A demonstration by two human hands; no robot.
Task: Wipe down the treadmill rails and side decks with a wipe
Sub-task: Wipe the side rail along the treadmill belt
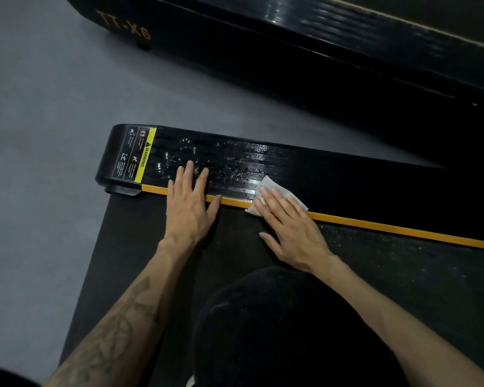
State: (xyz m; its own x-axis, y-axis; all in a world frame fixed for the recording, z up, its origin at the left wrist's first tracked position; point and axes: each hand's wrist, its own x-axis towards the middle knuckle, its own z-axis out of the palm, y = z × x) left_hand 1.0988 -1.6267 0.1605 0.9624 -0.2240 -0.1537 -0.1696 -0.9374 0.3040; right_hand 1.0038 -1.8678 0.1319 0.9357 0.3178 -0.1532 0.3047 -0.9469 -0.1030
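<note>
Dark-clad knee (277,325) nearest, belt (151,261) beyond it; right hand (291,227) presses wipe (274,191) flat-fingered on the side deck (235,160), left hand (189,205) splayed flat bracing; deck shows wet streaks, so looks mid-wipe, rightward stretch and rails likely still left.

grey floor (45,113) | 2nd black machine (263,51) top, "TT-X6" lettering (123,25)

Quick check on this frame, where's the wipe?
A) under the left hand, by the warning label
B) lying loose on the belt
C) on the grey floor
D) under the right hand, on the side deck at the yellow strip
D: the white wipe lies under the flat fingers of the right hand, on the wet side deck and over its yellow strip; the left hand is bare.
</note>
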